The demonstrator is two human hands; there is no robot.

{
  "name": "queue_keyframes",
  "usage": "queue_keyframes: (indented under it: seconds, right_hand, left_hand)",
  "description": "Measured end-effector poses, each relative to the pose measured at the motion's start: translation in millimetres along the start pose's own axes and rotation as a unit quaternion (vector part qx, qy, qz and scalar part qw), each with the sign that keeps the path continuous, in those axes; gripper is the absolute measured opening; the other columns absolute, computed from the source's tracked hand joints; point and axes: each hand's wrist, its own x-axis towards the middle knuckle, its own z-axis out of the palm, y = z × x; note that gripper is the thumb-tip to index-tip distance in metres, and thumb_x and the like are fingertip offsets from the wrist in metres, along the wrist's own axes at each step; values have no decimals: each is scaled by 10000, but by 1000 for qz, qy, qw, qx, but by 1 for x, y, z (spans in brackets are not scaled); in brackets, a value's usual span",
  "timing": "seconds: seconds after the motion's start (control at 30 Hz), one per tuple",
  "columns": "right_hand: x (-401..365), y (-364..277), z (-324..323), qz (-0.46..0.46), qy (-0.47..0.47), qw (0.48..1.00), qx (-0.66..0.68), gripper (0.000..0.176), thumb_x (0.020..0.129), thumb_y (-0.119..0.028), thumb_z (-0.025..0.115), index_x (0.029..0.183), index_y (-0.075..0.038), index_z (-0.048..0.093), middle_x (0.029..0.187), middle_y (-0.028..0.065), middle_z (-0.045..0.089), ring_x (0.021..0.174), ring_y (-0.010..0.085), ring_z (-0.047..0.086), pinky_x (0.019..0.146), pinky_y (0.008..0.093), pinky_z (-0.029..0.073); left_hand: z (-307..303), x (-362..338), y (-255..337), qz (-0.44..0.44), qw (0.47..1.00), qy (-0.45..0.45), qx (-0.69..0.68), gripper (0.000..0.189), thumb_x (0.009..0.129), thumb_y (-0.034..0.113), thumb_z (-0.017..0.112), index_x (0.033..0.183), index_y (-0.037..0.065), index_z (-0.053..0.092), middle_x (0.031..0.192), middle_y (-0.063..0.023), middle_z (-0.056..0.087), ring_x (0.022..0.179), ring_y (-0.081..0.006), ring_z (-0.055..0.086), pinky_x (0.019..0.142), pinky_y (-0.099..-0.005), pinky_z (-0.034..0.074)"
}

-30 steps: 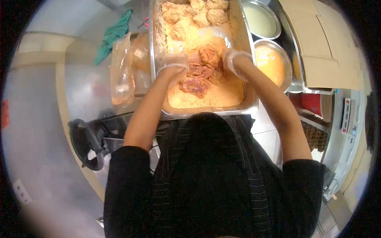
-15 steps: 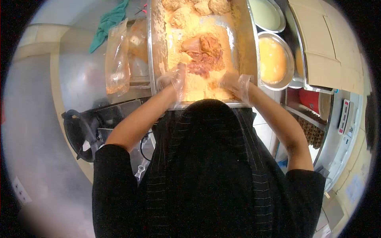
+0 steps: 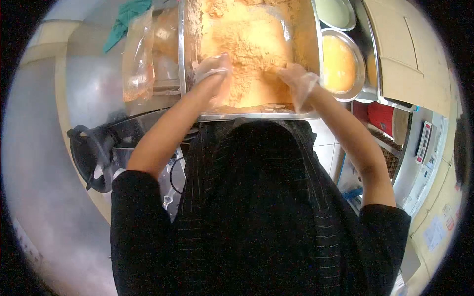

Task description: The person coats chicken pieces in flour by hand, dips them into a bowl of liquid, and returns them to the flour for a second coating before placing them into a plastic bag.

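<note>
A deep metal tray is filled with orange-tinted breading flour. My left hand, in a clear plastic glove, is at the left side of the flour, its fingers smeared by motion. Across from it, my right hand, also gloved, reaches inward over the flour with its fingertips blurred. Loose flour lies heaped between the two hands, and the reddish meat is hidden under it. At the far end a coated piece shows partly.
Right of the tray stand a round bowl of orange liquid and a bowl of pale liquid. Cardboard lies beyond them. On the left are a clear plastic bag, a green cloth and a black pan-like object.
Flour now covers the reddish meat that lay exposed mid-tray. Both hands sit slightly higher in the picture, and the tray has shifted upward in view too.
</note>
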Motion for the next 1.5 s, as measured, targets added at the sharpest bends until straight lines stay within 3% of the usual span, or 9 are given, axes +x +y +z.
queue_keyframes:
  seconds: [0.5,0.6,0.67,0.77,0.93,1.07,1.23,1.3,1.5]
  right_hand:
    - [50,-15,23,123,-82,943,298,428,984,-336,362,1291,-60,471,1303,224,510,1208,306,503,1005,417,395]
    - [32,5,14,-25,99,984,148,464,987,-363,358,1318,-50,447,1315,205,512,1232,330,483,1021,399,397]
    - [66,26,12,114,252,826,492,428,976,-290,402,1321,-41,444,1286,203,533,1248,332,472,1036,386,397]
    - [120,50,-27,284,78,940,170,461,971,-321,398,1337,-42,425,1300,212,514,1245,331,477,1027,385,410]
    - [221,114,44,165,53,978,119,461,974,-378,391,1311,-72,466,1265,183,542,1183,294,531,980,374,456]
    - [169,85,40,40,169,961,217,416,950,-374,477,1259,-105,549,1219,169,566,1133,284,558,958,358,463]
    - [72,19,-47,55,224,920,318,370,909,-309,577,1218,-106,590,1214,168,566,1115,300,559,951,380,453]
    - [65,27,-36,-103,488,859,114,374,867,-254,642,1195,-84,594,1159,165,601,1063,305,585,904,385,478]
    - [59,31,-4,-33,304,903,301,384,855,-257,646,1171,-43,607,1075,167,652,984,274,628,887,347,483]
  left_hand:
    - [0,-30,27,-17,921,-142,-363,384,972,443,446,1062,96,584,943,-59,588,835,-156,547,730,-305,461]
    - [-19,0,42,32,943,-86,-320,380,970,434,456,1064,93,595,950,-63,595,844,-160,554,740,-312,462]
    - [-28,28,54,68,957,-37,-279,377,969,428,463,1066,91,603,955,-66,600,851,-163,558,747,-317,463]
    - [-32,74,62,113,962,19,-247,372,967,418,474,1068,88,614,962,-69,607,860,-167,565,757,-324,465]
    - [-33,70,91,118,981,133,-74,247,926,304,592,985,74,658,975,-80,613,895,-143,560,763,-305,464]
    - [9,148,42,184,924,26,-335,251,938,285,540,952,69,667,813,-49,644,754,-200,626,650,-316,490]
    - [-57,42,60,332,904,223,148,642,854,540,590,1012,-82,582,704,-117,644,663,-225,608,640,-351,482]
    - [-50,50,47,358,910,193,84,714,824,579,598,1049,-97,558,688,-132,640,661,-231,609,652,-351,483]
    - [-31,26,76,442,865,237,-25,601,893,536,532,1234,42,554,796,-141,625,735,-215,602,699,-324,495]
